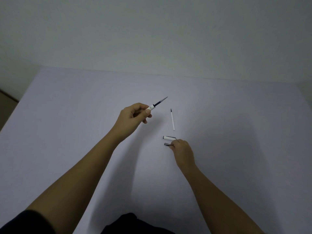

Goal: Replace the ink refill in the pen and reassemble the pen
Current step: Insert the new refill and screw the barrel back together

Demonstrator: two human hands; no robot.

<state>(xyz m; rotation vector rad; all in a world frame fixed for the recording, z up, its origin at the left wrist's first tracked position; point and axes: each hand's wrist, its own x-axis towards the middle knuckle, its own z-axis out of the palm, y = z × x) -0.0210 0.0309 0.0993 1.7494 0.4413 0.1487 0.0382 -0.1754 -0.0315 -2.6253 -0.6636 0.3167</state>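
My left hand (133, 116) grips a white pen barrel (150, 108) above the table, and a dark ink refill (160, 102) sticks out of it toward the upper right. A second, white refill (172, 119) with a dark tip lies loose on the table to the right of it. Nearer me lies the white pen cap (168, 137) with a clip. Just below the cap, my right hand (183, 150) rests on the table with its fingertips pinched on a small dark grip piece (167, 144).
The work surface is a pale lilac table (84, 124) whose far edge meets a plain wall. The table's left edge drops off at the far left. A dark garment (131, 223) shows at the bottom of the view.
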